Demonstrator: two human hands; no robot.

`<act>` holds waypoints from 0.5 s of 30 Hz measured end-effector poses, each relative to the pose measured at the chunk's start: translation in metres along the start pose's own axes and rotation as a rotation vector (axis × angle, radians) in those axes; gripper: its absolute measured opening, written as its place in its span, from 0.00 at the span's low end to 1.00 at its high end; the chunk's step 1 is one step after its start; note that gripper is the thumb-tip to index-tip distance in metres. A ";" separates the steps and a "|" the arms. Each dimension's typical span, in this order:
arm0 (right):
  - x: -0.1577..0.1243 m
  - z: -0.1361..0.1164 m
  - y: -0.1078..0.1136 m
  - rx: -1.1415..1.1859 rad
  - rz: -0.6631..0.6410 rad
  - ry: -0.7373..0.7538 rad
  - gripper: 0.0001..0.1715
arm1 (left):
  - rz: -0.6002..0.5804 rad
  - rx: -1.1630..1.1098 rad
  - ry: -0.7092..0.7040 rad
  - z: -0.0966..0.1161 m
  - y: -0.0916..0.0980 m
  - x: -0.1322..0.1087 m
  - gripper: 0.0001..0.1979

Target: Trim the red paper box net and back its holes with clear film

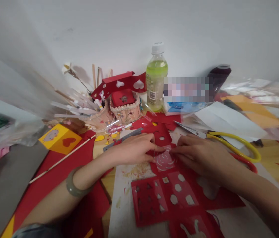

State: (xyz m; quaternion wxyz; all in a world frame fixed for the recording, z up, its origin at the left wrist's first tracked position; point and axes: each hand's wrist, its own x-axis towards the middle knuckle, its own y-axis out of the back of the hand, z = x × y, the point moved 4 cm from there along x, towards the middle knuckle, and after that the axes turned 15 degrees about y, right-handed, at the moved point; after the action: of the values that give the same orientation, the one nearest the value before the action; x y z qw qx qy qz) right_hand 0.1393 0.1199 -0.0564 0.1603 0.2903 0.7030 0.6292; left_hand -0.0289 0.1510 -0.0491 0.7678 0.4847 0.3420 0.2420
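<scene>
A red paper cutout (150,185) with holes and clear film patches lies on a white, stained sheet (122,198). Near its top is a clear piece with a white spiral pattern (164,159). My left hand (139,147) touches the left edge of that piece, index finger stretched out and the other fingers loosely bent. From the right, my right hand (196,152) rests on the red paper, its fingertips at the spiral's upper right edge. Neither hand visibly grips anything. Scissors with yellow handles (243,144) lie beside my right hand, partly behind it.
Behind stand a bottle of green drink (156,79), a decorated pink container (126,110) and a tissue pack (184,107). A yellow paper box (60,138) and a thin stick (62,158) lie left on red paper. White and orange papers (258,110) are at the right.
</scene>
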 end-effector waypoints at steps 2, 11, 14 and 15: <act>0.004 -0.008 -0.001 0.012 0.032 0.076 0.16 | -0.014 -0.044 -0.022 -0.004 -0.001 0.002 0.20; 0.008 -0.020 -0.007 0.158 -0.136 0.146 0.30 | -0.089 -0.135 -0.065 -0.014 -0.002 0.004 0.23; 0.008 -0.022 -0.010 0.172 -0.140 0.170 0.32 | -0.078 -0.151 -0.073 -0.013 -0.002 0.004 0.23; 0.008 -0.023 -0.012 0.169 -0.139 0.173 0.33 | -0.077 -0.159 -0.073 -0.013 -0.003 0.004 0.23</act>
State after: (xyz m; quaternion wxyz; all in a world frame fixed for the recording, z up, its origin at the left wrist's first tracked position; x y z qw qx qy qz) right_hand 0.1168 0.1062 -0.0635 0.1174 0.1982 0.7829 0.5780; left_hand -0.0361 0.1605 -0.0566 0.8245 0.4173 0.3119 0.2207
